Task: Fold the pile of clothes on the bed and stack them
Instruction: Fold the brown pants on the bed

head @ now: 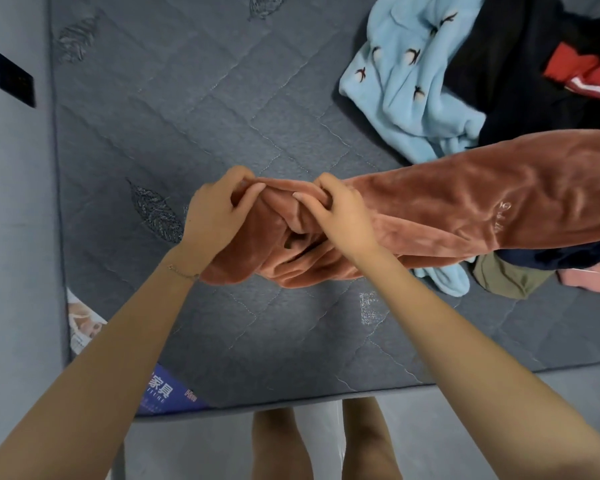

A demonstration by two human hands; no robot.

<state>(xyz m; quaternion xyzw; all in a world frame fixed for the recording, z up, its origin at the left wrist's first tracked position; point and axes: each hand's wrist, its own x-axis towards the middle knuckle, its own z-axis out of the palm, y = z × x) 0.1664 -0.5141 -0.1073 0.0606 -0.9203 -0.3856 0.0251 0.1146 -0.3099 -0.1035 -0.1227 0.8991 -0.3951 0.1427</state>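
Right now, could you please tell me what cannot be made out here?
Head view only:
Rust garment: far end cut off by the right edge.
Clothes pile: cut by top and right edges; the garment covers part.
Pale embroidery on it: too small to read.
Left hand, right hand: some fingertips buried in folds.

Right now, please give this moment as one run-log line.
left hand: grips rust fleece garment; right hand: grips it too; fold: not yet done; pile: on mattress
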